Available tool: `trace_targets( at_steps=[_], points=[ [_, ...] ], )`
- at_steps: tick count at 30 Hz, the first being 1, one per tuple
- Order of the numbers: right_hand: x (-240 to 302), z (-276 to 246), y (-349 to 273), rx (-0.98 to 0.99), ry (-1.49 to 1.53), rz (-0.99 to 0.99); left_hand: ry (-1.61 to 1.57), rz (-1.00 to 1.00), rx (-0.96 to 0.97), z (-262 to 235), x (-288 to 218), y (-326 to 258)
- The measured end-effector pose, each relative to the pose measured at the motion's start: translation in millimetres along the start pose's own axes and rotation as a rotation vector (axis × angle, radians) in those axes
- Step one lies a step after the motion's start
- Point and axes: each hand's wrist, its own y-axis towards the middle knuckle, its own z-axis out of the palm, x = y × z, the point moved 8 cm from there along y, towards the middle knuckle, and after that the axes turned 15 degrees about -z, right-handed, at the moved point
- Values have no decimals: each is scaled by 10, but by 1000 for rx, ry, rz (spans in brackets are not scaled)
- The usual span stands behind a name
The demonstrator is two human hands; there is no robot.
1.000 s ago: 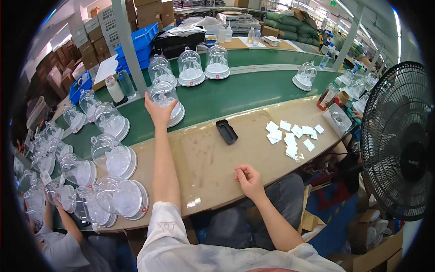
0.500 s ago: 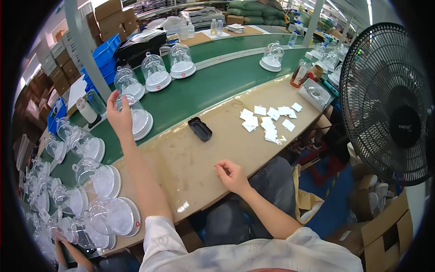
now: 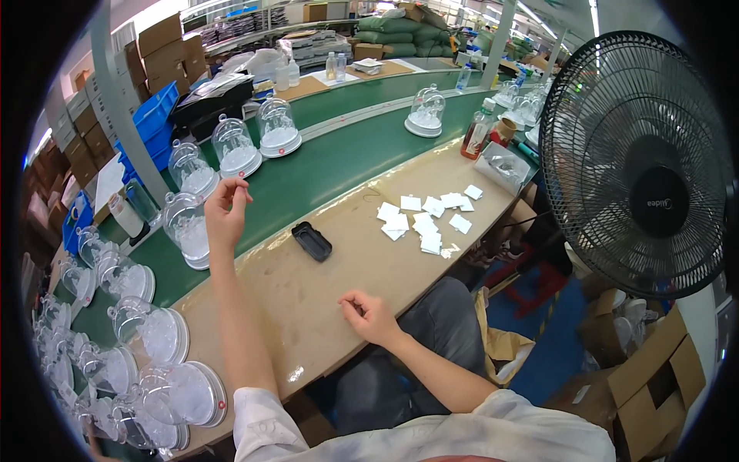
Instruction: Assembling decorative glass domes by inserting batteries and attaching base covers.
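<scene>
My left hand (image 3: 225, 213) is raised beside a clear bell-shaped dome on a white round base (image 3: 187, 231) at the green conveyor's edge. Its fingers are curled in toward the thumb, and I see nothing in them. Low over the brown worktop, my right hand (image 3: 371, 317) is closed, with fingertips and thumb together; whatever it may hold is hidden. Between the hands, farther off, a small black tray (image 3: 312, 241) lies on the worktop. Several small white square pieces (image 3: 426, 222) are scattered to the right of it.
More domes stand along the green conveyor (image 3: 323, 154), and several crowd the left, including a near dome (image 3: 181, 391). A bottle of reddish liquid (image 3: 477, 131) and a clear box (image 3: 504, 168) stand at the worktop's far right. A large black fan (image 3: 635, 165) fills the right side.
My left hand has drawn away from the dome, and its spread fingers have curled in. My right hand stays closed. The view has shifted, moving the scene leftward.
</scene>
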Motion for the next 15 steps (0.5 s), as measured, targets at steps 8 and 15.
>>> trace_targets(
  at_steps=[8,15],
  points=[
    [54,15,-8,19,-1,-25,-152,255,-15,-145,-979,-450],
    [127,57,22,39,18,-62,-210,796,109,-375,-1943,-1253]
  ],
)
